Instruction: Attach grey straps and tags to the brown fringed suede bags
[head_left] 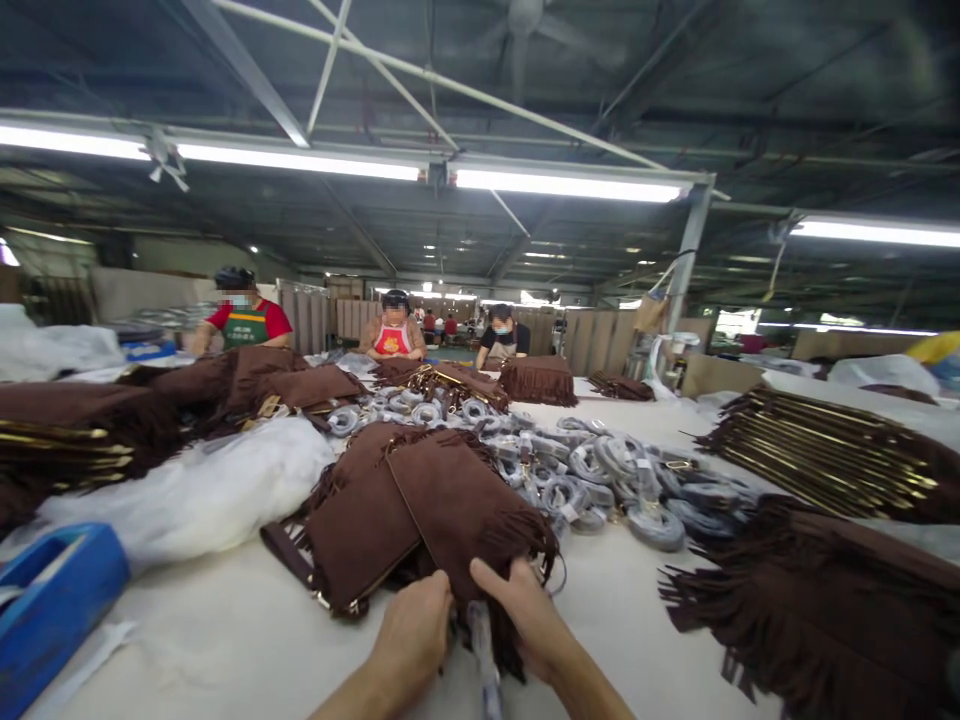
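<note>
A dark brown fringed bag [465, 490] lies in front of me, its near edge between my two hands. My left hand [412, 630] is closed in a fist at that near edge, gripping the bag, with its fingertips hidden. My right hand [529, 610] has its thumb on the bag and its fingers curled round the fringed side. Between the hands hangs a strap wrapped in clear plastic [484, 650]; its upper end is hidden at the bag. Underneath and to the left lies another brown bag [360, 540] with gold-coloured hardware.
Coiled straps in plastic [600, 465] are heaped beyond the bags. Fringed bags [832, 600] lie at right, near a stack with gold-coloured edges [817, 450]. White plastic wrap [202, 490] and a blue container [60, 610] are at left. Several people [394, 335] work across the table.
</note>
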